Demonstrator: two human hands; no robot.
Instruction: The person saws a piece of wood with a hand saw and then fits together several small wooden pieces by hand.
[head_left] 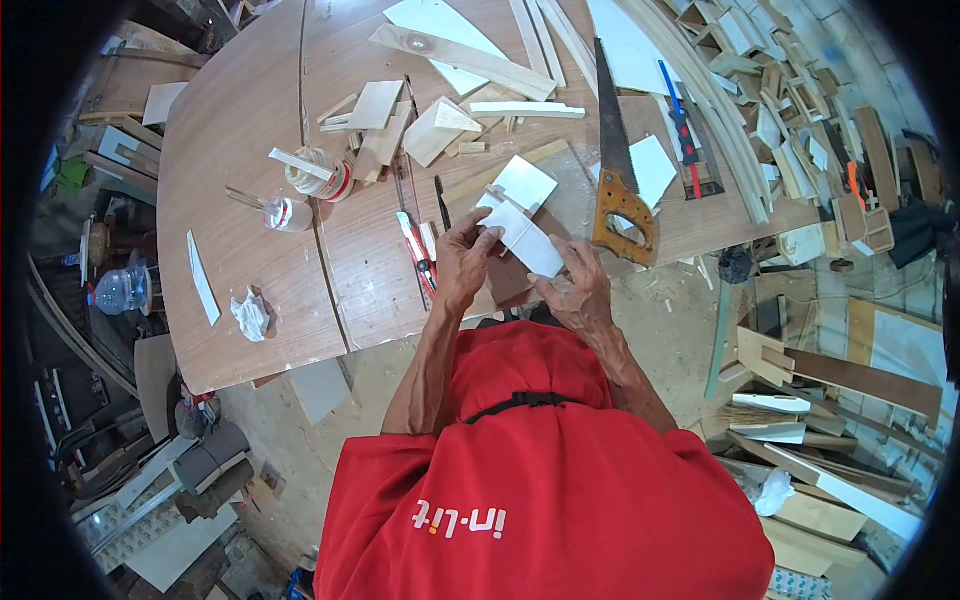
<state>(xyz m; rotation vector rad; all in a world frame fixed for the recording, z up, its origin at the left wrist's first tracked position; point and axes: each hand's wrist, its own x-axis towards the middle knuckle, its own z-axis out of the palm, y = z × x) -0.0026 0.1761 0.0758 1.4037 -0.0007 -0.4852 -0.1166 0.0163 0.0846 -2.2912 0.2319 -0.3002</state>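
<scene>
A small white rectangular piece (524,240) is held at its two ends near the table's front edge. My left hand (466,255) pinches its upper left end between thumb and fingers. At its lower right end, the fingers and thumb of my right hand (578,285) close on the edge. Just beyond lies a white square piece (526,184) on a board. Left of my left hand are a red and white cutter (418,252) and a dark slim tool (442,203). A handsaw with a wooden handle (625,218) lies right of my hands.
Wood offcuts (378,105) and a long strip (465,63) lie across the table (240,130). Two jars, one open with a stick (318,175) and one with a brush (288,214), stand left. A crumpled tissue (250,314) and a blue-red tool (683,130) are farther out.
</scene>
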